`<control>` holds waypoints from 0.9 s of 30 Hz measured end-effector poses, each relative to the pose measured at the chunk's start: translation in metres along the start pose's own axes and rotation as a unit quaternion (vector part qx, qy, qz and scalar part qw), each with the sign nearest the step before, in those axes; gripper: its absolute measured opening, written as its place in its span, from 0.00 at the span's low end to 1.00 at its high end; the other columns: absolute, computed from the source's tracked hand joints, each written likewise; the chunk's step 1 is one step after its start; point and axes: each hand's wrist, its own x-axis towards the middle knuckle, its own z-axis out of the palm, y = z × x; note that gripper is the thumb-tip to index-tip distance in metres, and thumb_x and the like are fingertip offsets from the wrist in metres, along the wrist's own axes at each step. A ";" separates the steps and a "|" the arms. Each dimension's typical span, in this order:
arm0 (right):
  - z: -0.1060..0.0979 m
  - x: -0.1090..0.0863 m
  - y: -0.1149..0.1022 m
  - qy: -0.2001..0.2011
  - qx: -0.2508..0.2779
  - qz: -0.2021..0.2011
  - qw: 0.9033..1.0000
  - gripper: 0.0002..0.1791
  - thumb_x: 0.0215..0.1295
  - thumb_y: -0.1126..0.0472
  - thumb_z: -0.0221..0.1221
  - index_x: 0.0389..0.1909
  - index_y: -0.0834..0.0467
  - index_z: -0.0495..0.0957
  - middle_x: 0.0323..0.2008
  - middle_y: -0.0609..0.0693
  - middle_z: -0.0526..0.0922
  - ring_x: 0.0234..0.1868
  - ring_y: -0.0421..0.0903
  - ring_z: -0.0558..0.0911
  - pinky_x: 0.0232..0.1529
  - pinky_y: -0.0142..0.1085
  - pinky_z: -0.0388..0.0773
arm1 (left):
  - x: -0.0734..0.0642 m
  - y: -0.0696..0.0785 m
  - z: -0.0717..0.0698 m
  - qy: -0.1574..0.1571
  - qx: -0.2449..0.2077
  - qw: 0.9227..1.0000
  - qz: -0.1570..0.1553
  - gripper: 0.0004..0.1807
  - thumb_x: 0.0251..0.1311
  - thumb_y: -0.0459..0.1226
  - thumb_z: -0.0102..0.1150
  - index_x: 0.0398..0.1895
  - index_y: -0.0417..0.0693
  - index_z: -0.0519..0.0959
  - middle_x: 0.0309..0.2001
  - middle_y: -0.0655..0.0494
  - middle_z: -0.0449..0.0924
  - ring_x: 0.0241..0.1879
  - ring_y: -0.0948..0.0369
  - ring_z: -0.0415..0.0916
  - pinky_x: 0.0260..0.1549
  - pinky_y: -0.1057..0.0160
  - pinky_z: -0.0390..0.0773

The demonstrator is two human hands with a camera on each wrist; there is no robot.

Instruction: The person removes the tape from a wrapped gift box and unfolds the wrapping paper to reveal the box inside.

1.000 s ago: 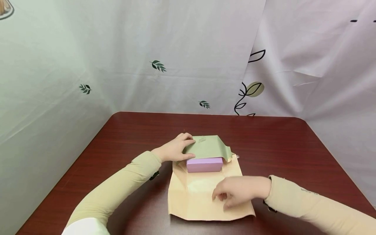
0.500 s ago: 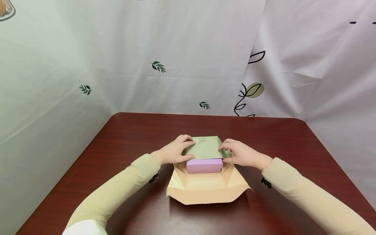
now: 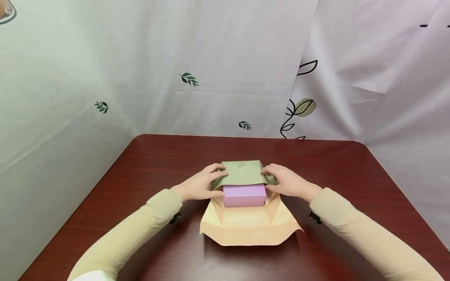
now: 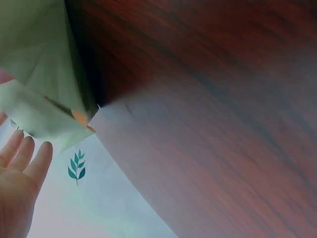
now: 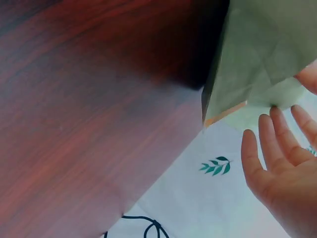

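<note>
A lilac box (image 3: 245, 196) sits on a sheet of wrapping paper, green on one face and cream on the other. The green part (image 3: 242, 173) lies over the box's far portion, while the cream flap (image 3: 245, 232) spreads towards the near side with its front edge raised. At the left side of the bundle is my left hand (image 3: 202, 183), fingers extended, thumb by the box's left end. My right hand (image 3: 286, 180) touches the paper at the right side, fingertips on the green top and thumb by the box's right corner. Both wrist views show fairly straight fingers (image 4: 37, 161) beside the green paper (image 5: 267, 54).
The bundle rests on a dark red-brown wooden table (image 3: 168, 156). White cloth (image 3: 211, 105) printed with leaves hangs behind and beside it.
My right hand has moved from over the cream flap to the bundle's right side, and the flap's front edge has risen. My left hand has shifted slightly left and nearer; more of the box's top shows.
</note>
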 end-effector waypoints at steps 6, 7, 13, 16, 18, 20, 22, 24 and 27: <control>-0.005 0.004 0.003 0.036 0.038 0.029 0.998 0.14 0.56 0.67 0.64 0.44 0.60 0.77 0.39 0.51 0.81 0.37 0.49 0.78 0.37 0.39 0.75 | -0.003 -0.005 -0.001 0.033 -0.001 0.999 -0.016 0.25 0.61 0.38 0.60 0.61 0.40 0.71 0.60 0.47 0.66 0.52 0.58 0.72 0.45 0.63 0.76; -0.006 0.005 0.003 0.043 0.044 0.037 0.997 0.13 0.57 0.68 0.64 0.43 0.59 0.78 0.38 0.51 0.82 0.38 0.49 0.79 0.38 0.41 0.76 | -0.002 -0.005 -0.001 0.038 -0.001 0.999 -0.018 0.24 0.61 0.37 0.59 0.60 0.40 0.71 0.60 0.47 0.67 0.53 0.57 0.72 0.48 0.62 0.75; -0.009 0.012 0.007 0.093 0.043 0.074 0.992 0.07 0.58 0.68 0.62 0.37 0.59 0.80 0.33 0.50 0.83 0.35 0.46 0.80 0.38 0.43 0.76 | 0.004 -0.005 -0.001 0.067 -0.012 0.997 -0.026 0.23 0.61 0.34 0.58 0.60 0.40 0.71 0.57 0.47 0.70 0.55 0.56 0.73 0.55 0.58 0.73; -0.009 0.017 0.011 0.121 0.037 0.089 0.988 0.04 0.58 0.67 0.62 0.35 0.59 0.80 0.31 0.50 0.83 0.33 0.45 0.80 0.36 0.40 0.75 | 0.007 -0.008 -0.001 0.085 -0.009 0.996 -0.029 0.22 0.61 0.32 0.57 0.59 0.39 0.71 0.56 0.47 0.72 0.53 0.56 0.74 0.54 0.57 0.73; -0.009 0.020 0.014 0.133 0.036 0.101 0.985 0.03 0.58 0.66 0.63 0.33 0.59 0.80 0.30 0.51 0.83 0.31 0.44 0.80 0.35 0.40 0.75 | 0.008 -0.008 -0.002 0.094 -0.012 0.995 -0.035 0.22 0.62 0.31 0.56 0.59 0.38 0.71 0.55 0.47 0.73 0.52 0.56 0.74 0.53 0.57 0.74; -0.010 0.024 0.016 0.142 0.036 0.113 0.983 0.02 0.59 0.65 0.62 0.32 0.60 0.80 0.30 0.51 0.83 0.30 0.45 0.79 0.35 0.40 0.75 | 0.009 -0.008 -0.003 0.101 -0.020 0.994 -0.043 0.22 0.63 0.31 0.55 0.60 0.37 0.70 0.55 0.46 0.73 0.52 0.55 0.74 0.51 0.57 0.75; -0.010 0.027 0.019 0.151 0.030 0.122 0.980 0.03 0.60 0.65 0.62 0.32 0.61 0.81 0.30 0.52 0.83 0.29 0.45 0.79 0.35 0.40 0.75 | 0.010 -0.008 -0.005 0.111 -0.029 0.992 -0.050 0.21 0.63 0.30 0.53 0.60 0.37 0.70 0.55 0.46 0.73 0.50 0.56 0.75 0.49 0.56 0.76; -0.011 0.030 0.021 0.163 0.017 0.128 0.978 0.03 0.59 0.65 0.62 0.31 0.62 0.81 0.30 0.53 0.82 0.28 0.46 0.79 0.34 0.41 0.75 | 0.011 -0.008 -0.006 0.124 -0.038 0.990 -0.051 0.20 0.64 0.29 0.52 0.60 0.38 0.70 0.54 0.46 0.73 0.49 0.56 0.75 0.47 0.57 0.76; -0.012 0.034 0.024 0.180 -0.004 0.142 0.973 0.03 0.58 0.66 0.63 0.31 0.62 0.83 0.29 0.53 0.81 0.28 0.47 0.79 0.34 0.41 0.74 | 0.013 -0.008 -0.007 0.146 -0.051 0.987 -0.050 0.20 0.63 0.27 0.51 0.59 0.37 0.70 0.53 0.45 0.73 0.50 0.55 0.76 0.49 0.57 0.77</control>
